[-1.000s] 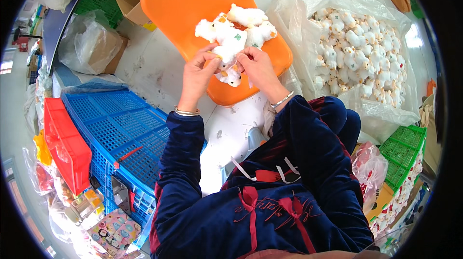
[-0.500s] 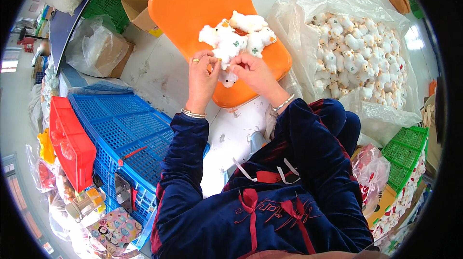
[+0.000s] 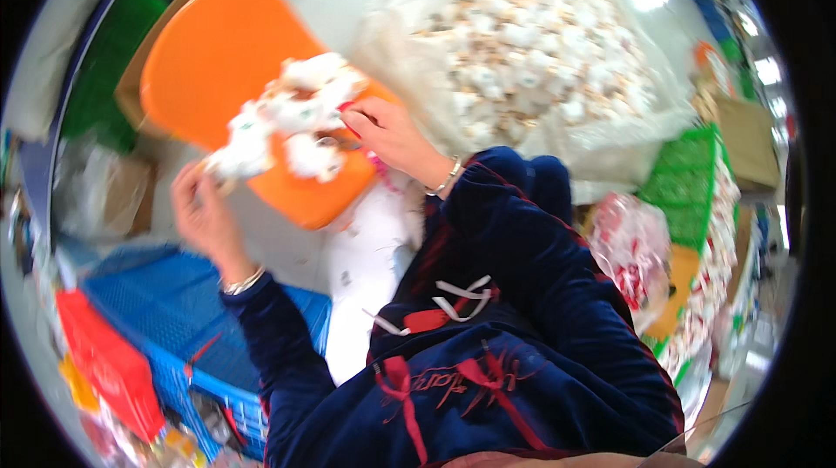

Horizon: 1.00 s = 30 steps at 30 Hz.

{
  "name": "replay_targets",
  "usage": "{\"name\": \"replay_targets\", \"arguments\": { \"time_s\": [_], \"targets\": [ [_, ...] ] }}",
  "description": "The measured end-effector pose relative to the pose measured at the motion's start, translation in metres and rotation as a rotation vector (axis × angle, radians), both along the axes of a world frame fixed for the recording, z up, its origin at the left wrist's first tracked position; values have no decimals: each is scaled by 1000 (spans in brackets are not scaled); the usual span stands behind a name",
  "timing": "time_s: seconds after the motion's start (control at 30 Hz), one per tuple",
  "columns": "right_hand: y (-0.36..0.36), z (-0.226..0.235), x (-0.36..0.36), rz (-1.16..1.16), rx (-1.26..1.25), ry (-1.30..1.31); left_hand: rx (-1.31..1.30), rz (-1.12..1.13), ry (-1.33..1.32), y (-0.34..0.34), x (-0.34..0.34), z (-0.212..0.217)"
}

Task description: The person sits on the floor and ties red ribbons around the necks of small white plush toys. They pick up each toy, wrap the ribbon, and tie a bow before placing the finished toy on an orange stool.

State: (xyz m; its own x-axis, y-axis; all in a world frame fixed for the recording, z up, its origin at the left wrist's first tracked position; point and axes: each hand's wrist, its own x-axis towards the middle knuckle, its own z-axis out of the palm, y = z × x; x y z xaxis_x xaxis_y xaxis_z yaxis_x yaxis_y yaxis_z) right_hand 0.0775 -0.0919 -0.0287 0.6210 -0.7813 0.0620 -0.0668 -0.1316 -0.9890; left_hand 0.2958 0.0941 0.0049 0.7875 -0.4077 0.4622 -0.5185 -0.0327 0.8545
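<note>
On the orange chair (image 3: 209, 59) lies a cluster of small white plush toys (image 3: 300, 89), blurred by motion. My left hand (image 3: 209, 215) is at the left edge of the seat, its fingertips closed on the end of one white plush toy (image 3: 244, 144) that juts past the edge. My right hand (image 3: 394, 135) is over the right side of the seat, fingers curled round a small red-handled tool (image 3: 348, 113). Its metal end seems to lie by another white toy (image 3: 313, 157); blur hides its exact kind.
A large clear plastic bag (image 3: 392, 50) full of similar white toys stands to the right of the chair. Blue crates (image 3: 157, 303) and a red bin (image 3: 109, 363) are at lower left. A green crate (image 3: 679, 181) and a pink-filled plastic bag (image 3: 631, 246) sit at right.
My hands have moved apart: the left went left and down with a toy, the right now grips a red-handled tool. My view has swung, shifting the chair and bag leftward.
</note>
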Motion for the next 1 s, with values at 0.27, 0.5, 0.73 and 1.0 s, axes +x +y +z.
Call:
{"name": "replay_targets", "arguments": {
  "time_s": [0.27, 0.5, 0.73, 1.0],
  "targets": [
    [-68, 48, -175, -465, -101, 61, -68, -274, 196, -5, -46, 29],
    [-29, 61, -315, -461, 200, 281, 86, -876, -120, -31, -188, 56],
    [19, 66, -355, -307, 260, 89, 335, -1644, -497, -14, -331, 40],
    [46, 64, -376, -6, 299, 266, 310, -1677, -301, -40, -327, 45]
  ]
}}
